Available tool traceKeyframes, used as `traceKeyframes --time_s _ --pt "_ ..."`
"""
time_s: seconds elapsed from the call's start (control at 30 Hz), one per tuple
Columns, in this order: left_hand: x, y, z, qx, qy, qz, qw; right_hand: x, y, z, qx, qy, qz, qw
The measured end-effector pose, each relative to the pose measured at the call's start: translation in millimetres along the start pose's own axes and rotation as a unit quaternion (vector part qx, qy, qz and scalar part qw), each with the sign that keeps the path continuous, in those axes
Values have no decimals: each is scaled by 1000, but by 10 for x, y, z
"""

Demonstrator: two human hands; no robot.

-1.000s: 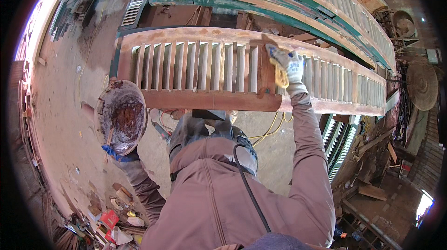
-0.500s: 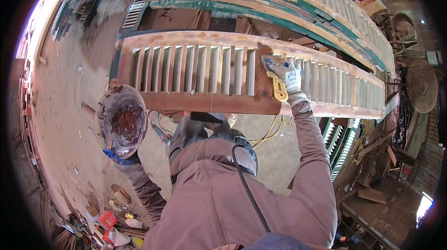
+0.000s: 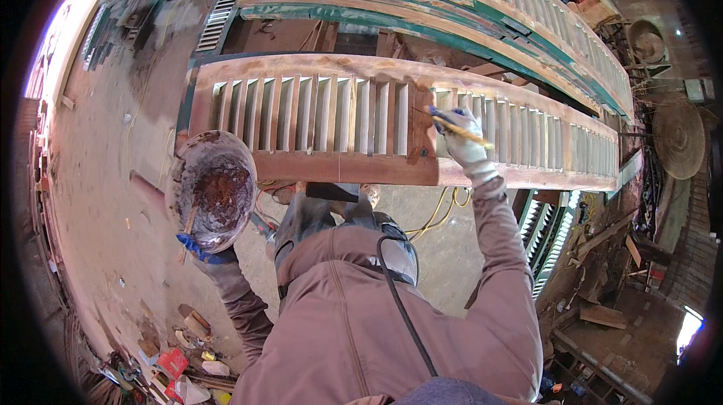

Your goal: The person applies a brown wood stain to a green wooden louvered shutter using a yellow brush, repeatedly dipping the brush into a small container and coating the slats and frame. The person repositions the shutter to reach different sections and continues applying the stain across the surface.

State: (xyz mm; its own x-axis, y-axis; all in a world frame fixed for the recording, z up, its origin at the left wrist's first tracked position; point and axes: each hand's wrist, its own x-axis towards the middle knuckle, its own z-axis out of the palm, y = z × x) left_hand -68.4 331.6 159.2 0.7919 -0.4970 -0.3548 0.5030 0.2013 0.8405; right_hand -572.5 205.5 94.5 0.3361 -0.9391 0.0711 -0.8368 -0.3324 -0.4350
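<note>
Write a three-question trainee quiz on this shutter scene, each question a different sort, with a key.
1. True or false: the right hand holds a yellow-handled brush against the louvred shutter.
2. Multiple choice: the left hand holds A) a hammer, B) a round bowl of reddish-brown stuff, C) a saw.
3. Fill in: the yellow cable lies on the ground ____ the shutter.

Key: 1 true; 2 B; 3 below.
</note>
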Motion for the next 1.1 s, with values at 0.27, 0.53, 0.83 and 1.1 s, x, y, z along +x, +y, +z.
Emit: traceKeyframes --time_s 0.27,0.53,0.83,1.1 --pt "132 -117 -165 14 -84 10 996 -455 -218 -149 814 108 173 544" --pt "32 -245 -1288 -31 -167 -50 984 -448 -643 -95 813 122 178 541" --pt "154 -481 -1785 -29 -108 32 993 -59 -870 469 453 22 103 885" --pt "-7 -700 -1877 -79 50 41 995 1634 -2100 1283 53 -27 -403 913"
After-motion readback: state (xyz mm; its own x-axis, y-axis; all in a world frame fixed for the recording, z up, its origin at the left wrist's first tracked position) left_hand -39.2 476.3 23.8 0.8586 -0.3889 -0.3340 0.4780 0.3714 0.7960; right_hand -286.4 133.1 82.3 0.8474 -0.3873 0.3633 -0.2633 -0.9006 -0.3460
